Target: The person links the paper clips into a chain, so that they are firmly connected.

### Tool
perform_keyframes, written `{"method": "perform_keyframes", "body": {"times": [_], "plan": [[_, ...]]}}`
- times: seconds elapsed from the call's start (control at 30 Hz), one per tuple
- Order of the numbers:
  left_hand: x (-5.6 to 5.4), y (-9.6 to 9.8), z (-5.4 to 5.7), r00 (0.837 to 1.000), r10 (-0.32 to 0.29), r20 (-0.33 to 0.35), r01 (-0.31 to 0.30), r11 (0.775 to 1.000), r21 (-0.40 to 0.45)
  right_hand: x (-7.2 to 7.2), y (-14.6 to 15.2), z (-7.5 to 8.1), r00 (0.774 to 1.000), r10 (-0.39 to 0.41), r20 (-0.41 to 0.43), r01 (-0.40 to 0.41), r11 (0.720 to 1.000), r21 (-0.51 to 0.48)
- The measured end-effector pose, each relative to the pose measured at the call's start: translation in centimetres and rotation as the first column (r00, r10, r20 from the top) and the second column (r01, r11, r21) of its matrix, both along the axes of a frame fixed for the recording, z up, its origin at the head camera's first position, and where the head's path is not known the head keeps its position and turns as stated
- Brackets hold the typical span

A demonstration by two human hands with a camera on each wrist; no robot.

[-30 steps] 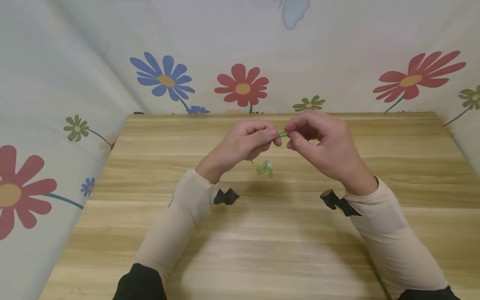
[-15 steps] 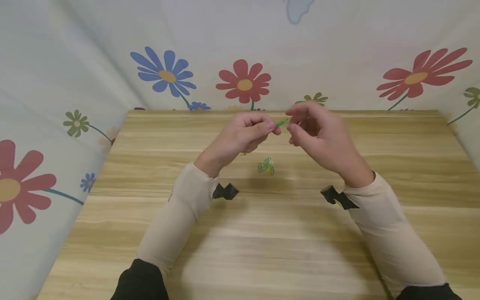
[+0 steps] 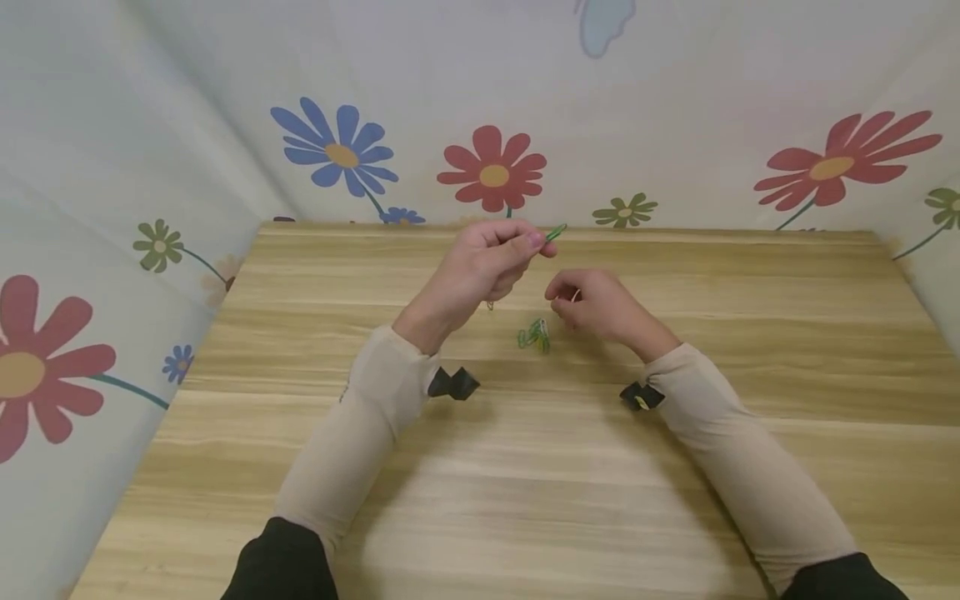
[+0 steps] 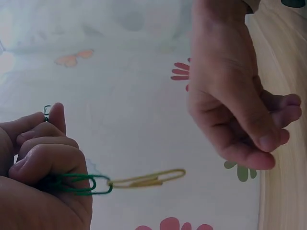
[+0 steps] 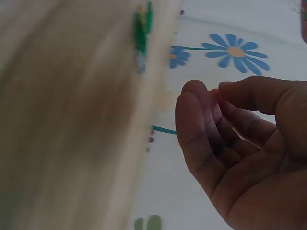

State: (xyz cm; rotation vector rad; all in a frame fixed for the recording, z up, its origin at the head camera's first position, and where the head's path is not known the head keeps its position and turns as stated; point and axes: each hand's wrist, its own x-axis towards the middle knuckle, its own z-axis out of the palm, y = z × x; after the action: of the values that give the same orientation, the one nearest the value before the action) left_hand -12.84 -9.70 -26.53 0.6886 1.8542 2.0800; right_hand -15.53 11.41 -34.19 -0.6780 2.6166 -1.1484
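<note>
My left hand (image 3: 491, 265) is raised over the far part of the table and pinches a green paper clip (image 3: 556, 232) between thumb and forefinger. Out of its curled lower fingers, in the left wrist view, comes another green paper clip (image 4: 84, 184) with a yellow paper clip (image 4: 148, 180) linked to its end; the rest of this chain is hidden in the hand. A small pile of paper clips (image 3: 535, 335), mostly green, lies on the table. Just beyond and right of it is my right hand (image 3: 600, 307), fingers loosely bent, nothing between them in the right wrist view (image 5: 240, 148).
The wooden table (image 3: 525, 500) runs back to a pale cloth wall (image 3: 675, 92) printed with flowers, which also closes off the left side. A black wrist camera mount (image 3: 453, 384) sticks out from the left sleeve, another mount (image 3: 642, 396) from the right.
My right hand has let go of the green paper clip and come down towards the pile. The left hand keeps its pinch and has risen slightly, with the clip now tilted upward.
</note>
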Motion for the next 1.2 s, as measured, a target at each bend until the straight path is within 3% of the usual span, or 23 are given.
{"method": "perform_keyframes", "body": {"times": [0.17, 0.33, 0.77, 1.2], "plan": [[-0.2, -0.3, -0.1, 1.0, 0.012, -0.007, -0.012, 1.0, -0.015, -0.4, -0.7, -1.8, 0.997, -0.001, 0.077, -0.007, 0.995, 0.103], [-0.6, -0.2, -0.2, 1.0, 0.002, 0.004, -0.002, 1.0, -0.004, -0.2, -1.1, -2.3, 0.986, -0.016, 0.165, -0.005, 0.992, 0.124], [-0.3, 0.1, -0.3, 0.996, -0.035, 0.083, 0.021, 0.987, 0.158, 0.1, -2.1, -3.1, 0.997, -0.059, 0.046, 0.045, 0.965, 0.257], [-0.5, 0.3, -0.6, 0.994, -0.06, 0.09, 0.046, 0.988, 0.149, -0.1, -2.0, -2.6, 0.99, -0.071, 0.123, 0.029, 0.948, 0.316]]}}
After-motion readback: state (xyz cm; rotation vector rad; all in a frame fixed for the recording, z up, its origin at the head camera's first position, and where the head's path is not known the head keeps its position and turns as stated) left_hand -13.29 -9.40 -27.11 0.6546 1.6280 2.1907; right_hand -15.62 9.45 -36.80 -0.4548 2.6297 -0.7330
